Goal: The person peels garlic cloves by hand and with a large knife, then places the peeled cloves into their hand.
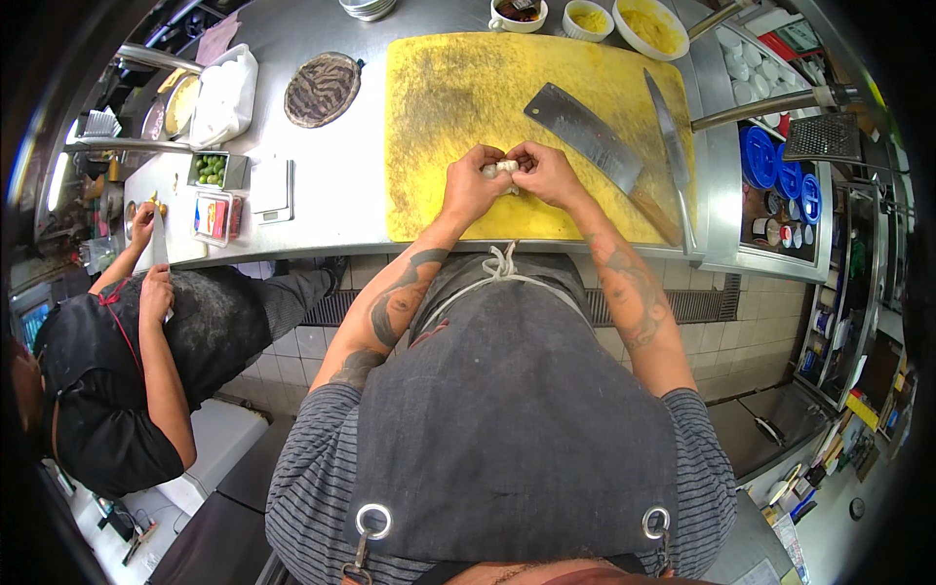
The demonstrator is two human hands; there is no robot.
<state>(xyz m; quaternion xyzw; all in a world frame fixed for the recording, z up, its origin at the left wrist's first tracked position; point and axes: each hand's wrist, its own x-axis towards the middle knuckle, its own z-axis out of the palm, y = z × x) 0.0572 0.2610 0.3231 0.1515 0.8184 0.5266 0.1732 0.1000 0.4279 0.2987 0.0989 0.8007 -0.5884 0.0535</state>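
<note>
Close together over the near middle of a worn yellow cutting board (453,95), my left hand (472,184) and my right hand (548,175) pinch small white pieces (506,167) between their fingertips. What these pieces are cannot be told; they look like garlic. The fingers partly hide them. On the board to the right of my hands lies a cleaver (585,135), its wooden handle towards the near right corner. Beside it, along the board's right edge, rests a long knife (669,139) with a metal handle.
White bowls of yellow food (651,29) stand behind the board. To the left are a round patterned pad (323,89), a digital scale (272,190), a metal container of green limes (211,170) and a plastic tub (225,95). At far left a co-worker holds a knife (160,234). Blue lids (760,157) lie right.
</note>
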